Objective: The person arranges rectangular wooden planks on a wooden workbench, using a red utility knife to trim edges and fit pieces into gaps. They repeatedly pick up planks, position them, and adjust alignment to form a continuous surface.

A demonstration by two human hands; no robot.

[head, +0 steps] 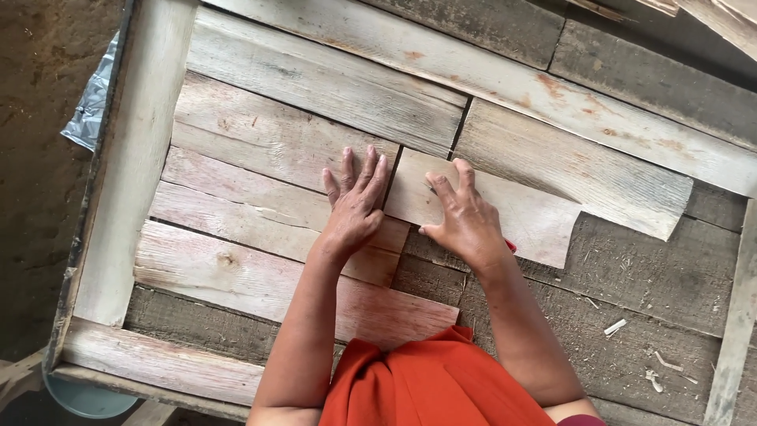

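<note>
1. The step in hand looks like fitting thin wooden slats side by side inside a shallow wooden frame (130, 158); both hands lie flat on the newest pieces, so I judge this to be the seating of one slat against its neighbour.
2. The left hand (355, 207) is spread, fingers straight and palm down, pressing on a pinkish slat (260, 201) in the left-hand stack; it grips nothing.
3. The right hand (465, 217) is spread too, fingertips pressing on a pale slat with a notched end (520, 211); a small red thing (511, 246) peeps out under the wrist, too hidden to name.
4. The pale slat lies mid-frame, its left end touching the pinkish slat at the seam between the two hands; its right end overlaps the dark base boards (654, 276).
5. A closing move would call for a sideways push with even downward pressure, so that the seam shuts without either slat riding up.
6. Materials: rough-sawn, dry wood, thin and flat; the left pieces are flushed red, the upper ones grey-white with rusty stains; the base boards are darker, coarse, and strewn with wood chips (615, 326).
7. An orange garment (426, 386) fills the lower edge.
</note>
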